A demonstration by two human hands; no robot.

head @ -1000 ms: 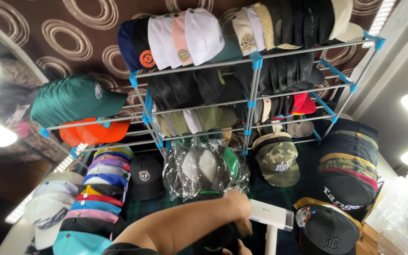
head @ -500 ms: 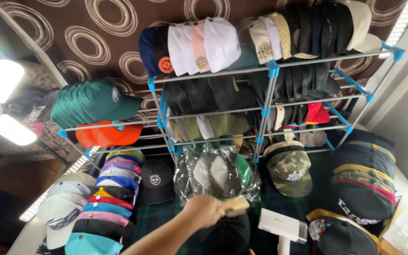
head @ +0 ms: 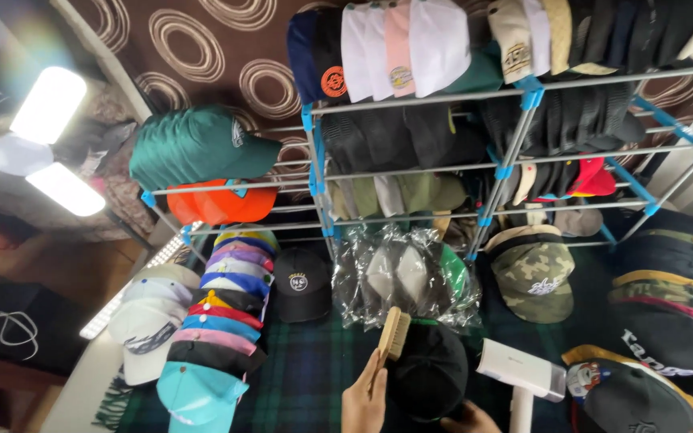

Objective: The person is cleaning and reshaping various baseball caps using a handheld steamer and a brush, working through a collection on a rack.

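Dozens of caps crowd metal-tube rack point(head: 515, 164) with blue plastic joints, stacked brim-out for display. Nested stack of coloured caps point(head: 218, 321) lies on plaid cloth point(head: 314, 377). Black cap point(head: 431, 369), soft fabric, steadied at bottom edge by right hand point(head: 467, 421), grip unclear. Left hand point(head: 365, 401) clamped on wooden brush point(head: 392, 337), bristles toward cap crown.

Two bare hands point(head: 365, 405), sleeveless

brush point(head: 393, 335): small wooden-backed brush, pale tan, tilted upright, its top against the black cap's edge
black cap point(head: 429, 370): plain dark cap, crown up, lying on the green plaid cloth just below the bagged caps
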